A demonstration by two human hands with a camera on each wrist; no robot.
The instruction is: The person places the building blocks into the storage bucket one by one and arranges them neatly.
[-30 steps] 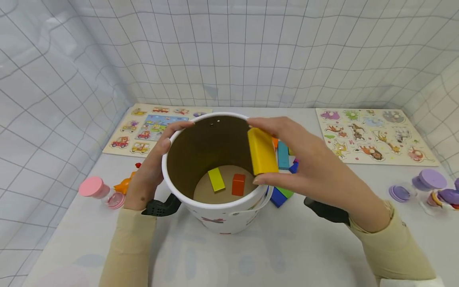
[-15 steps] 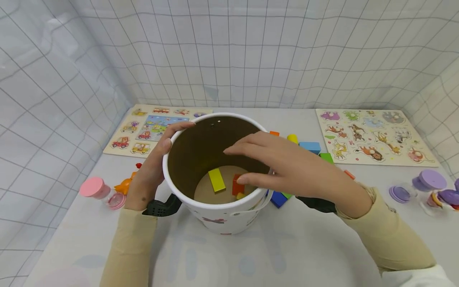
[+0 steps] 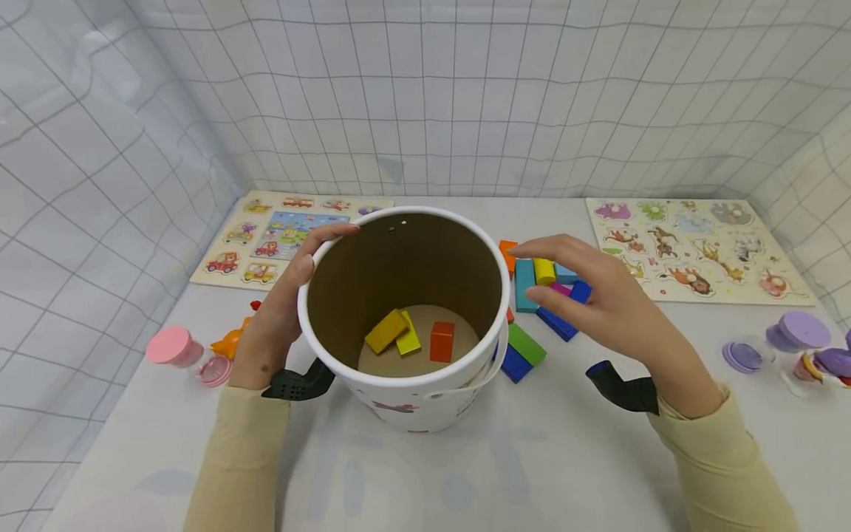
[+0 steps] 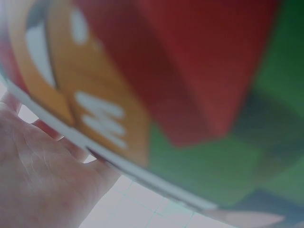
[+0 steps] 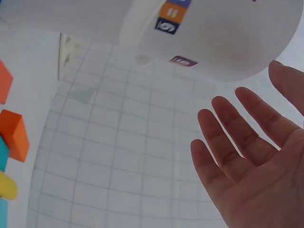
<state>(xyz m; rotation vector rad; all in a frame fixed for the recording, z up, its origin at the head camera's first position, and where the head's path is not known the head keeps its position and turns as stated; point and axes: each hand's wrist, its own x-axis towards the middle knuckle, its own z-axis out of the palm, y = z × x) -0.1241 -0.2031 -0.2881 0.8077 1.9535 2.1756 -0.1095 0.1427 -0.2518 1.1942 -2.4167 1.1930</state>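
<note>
A white bucket [image 3: 399, 382] with a tan inside stands on the table in the head view. My left hand [image 3: 272, 318] holds its left rim, fingers over the edge; the left wrist view shows that palm [image 4: 47, 175] beside the printed bucket wall [image 4: 190, 156]. Inside on the bottom lie a golden-yellow block [image 3: 385, 332], a lime-yellow block [image 3: 409, 341] partly under it, and a red block [image 3: 442, 341]. My right hand [image 3: 598, 295] hovers right of the bucket, fingers apart and holding nothing, near a teal block [image 3: 524, 288] and a yellow cylinder [image 3: 544, 271].
Loose blocks lie right of the bucket, among them a green block [image 3: 527, 344] and a blue block [image 3: 564, 322]. Picture puzzle boards stand back left [image 3: 233, 236] and back right [image 3: 698, 251]. Pink-lidded [image 3: 174, 346] and purple-lidded [image 3: 796, 332] toys flank the table. White gridded sheeting [image 3: 425, 96] surrounds it.
My right hand has released the golden-yellow block into the bucket, where it now lies across the lime-yellow one. The hand has drawn back right, over the loose blocks. My left hand stays put.
</note>
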